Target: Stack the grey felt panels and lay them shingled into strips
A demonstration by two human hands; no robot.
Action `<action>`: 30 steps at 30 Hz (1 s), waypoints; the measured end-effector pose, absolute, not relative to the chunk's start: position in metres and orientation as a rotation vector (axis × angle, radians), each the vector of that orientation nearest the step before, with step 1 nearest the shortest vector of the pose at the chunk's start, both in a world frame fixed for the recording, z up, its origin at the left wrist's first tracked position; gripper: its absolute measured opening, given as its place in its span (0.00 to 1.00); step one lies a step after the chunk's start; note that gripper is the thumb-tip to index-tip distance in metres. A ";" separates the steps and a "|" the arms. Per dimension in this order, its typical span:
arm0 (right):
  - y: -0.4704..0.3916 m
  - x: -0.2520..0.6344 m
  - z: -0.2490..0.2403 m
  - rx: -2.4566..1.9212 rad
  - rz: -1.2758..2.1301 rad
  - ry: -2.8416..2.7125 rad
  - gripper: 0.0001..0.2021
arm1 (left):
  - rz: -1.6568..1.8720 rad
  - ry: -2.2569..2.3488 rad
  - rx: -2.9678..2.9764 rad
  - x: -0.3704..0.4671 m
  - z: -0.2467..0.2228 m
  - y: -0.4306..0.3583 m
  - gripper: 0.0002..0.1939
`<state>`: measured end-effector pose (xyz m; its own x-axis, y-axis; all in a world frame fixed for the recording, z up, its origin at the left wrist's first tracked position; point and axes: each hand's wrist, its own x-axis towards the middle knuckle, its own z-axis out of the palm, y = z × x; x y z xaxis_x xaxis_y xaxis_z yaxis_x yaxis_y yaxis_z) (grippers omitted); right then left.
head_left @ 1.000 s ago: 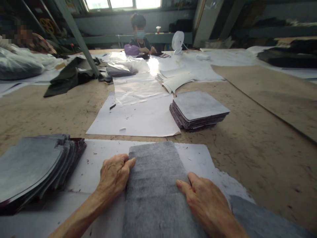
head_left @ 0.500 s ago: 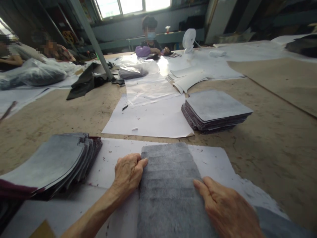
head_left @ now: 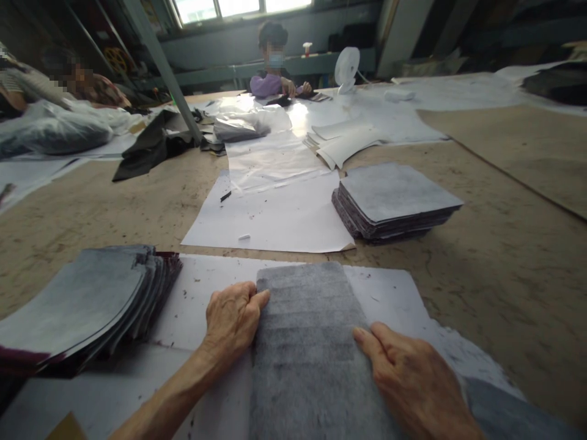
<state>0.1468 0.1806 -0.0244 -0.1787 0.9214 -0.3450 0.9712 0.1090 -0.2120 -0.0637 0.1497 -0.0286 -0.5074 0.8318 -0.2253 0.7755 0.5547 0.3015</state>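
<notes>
A grey, felt-like fabric piece (head_left: 307,342) with faint crosswise bands lies in front of me on white paper (head_left: 389,287). My left hand (head_left: 235,311) grips its left edge near the far corner, thumb on top and fingers curled underneath or out of sight. My right hand (head_left: 413,373) pinches the right edge, nearer to me, with the thumb on the upper face. Whether other layers lie under this piece I cannot tell. To the left sits a stack of grey pieces (head_left: 87,299) with dark red edges. Another neat stack (head_left: 398,192) stands beyond my right hand.
A white sheet (head_left: 275,220) with scraps and a small white stick lies ahead. Farther off are curved white sheets (head_left: 346,143), a plastic-wrapped bundle (head_left: 247,122), a slanting metal pole (head_left: 160,67) and a small fan (head_left: 347,67). A masked co-worker (head_left: 275,67) sits across the table.
The whole view has shifted slightly, so things appear a little farther left. Both hands keep their hold on the fabric piece. The co-worker's hand across the table has lifted slightly.
</notes>
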 end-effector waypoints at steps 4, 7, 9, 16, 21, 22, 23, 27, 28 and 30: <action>0.180 0.142 -0.023 1.926 -0.519 2.228 0.15 | 0.218 2.479 1.328 -0.061 -0.031 0.151 0.17; 0.175 0.141 -0.024 1.952 -0.375 2.242 0.14 | 0.270 2.551 1.322 -0.061 -0.036 0.149 0.13; 0.169 0.143 -0.027 1.984 -0.222 2.322 0.12 | 0.406 2.595 1.317 -0.061 -0.039 0.143 0.09; 0.166 0.142 -0.036 1.759 0.396 3.098 0.22 | 0.647 2.414 2.197 -0.043 -0.046 0.115 0.30; 0.174 0.131 -0.057 1.466 0.123 3.188 0.28 | 0.314 2.255 2.305 -0.035 -0.068 0.118 0.37; 0.174 0.130 -0.061 1.472 0.072 3.151 0.28 | 0.297 2.243 2.283 -0.036 -0.071 0.119 0.37; 0.174 0.130 -0.064 1.485 0.027 3.126 0.28 | 0.303 2.232 2.254 -0.037 -0.073 0.121 0.36; 0.175 0.133 -0.065 1.570 -0.152 3.162 0.24 | 0.574 2.111 2.002 -0.045 -0.067 0.122 0.32; 0.176 0.135 -0.062 1.662 -0.221 3.168 0.22 | 0.704 2.090 1.839 -0.048 -0.062 0.121 0.29; 0.177 0.137 -0.053 1.937 -0.413 3.079 0.18 | 0.990 2.051 1.382 -0.053 -0.050 0.118 0.25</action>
